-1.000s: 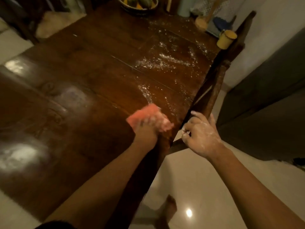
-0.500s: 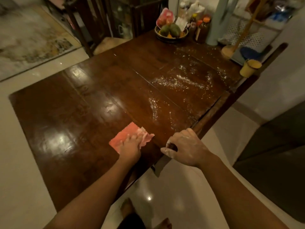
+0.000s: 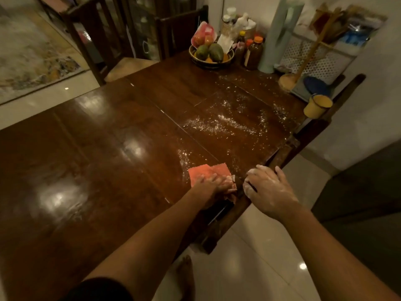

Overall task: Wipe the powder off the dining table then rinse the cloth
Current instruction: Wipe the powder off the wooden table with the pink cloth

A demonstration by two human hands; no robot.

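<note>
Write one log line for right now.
left hand presses cloth on table | right hand at table edge | powder beyond cloth unwiped | rinse not done

Head view. The left hand [image 3: 213,185] presses a pink cloth [image 3: 206,170] flat on the dark dining table [image 3: 108,159] near its edge. The powder-dusted right hand [image 3: 267,187] rests on that edge just beside it. White powder [image 3: 221,124] lies scattered beyond the cloth, with a fruit bowl [image 3: 211,63] at the far end.

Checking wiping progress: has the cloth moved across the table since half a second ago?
Yes. The cloth slid right, from left of the near powder streak to its right, nearer the table edge.
</note>
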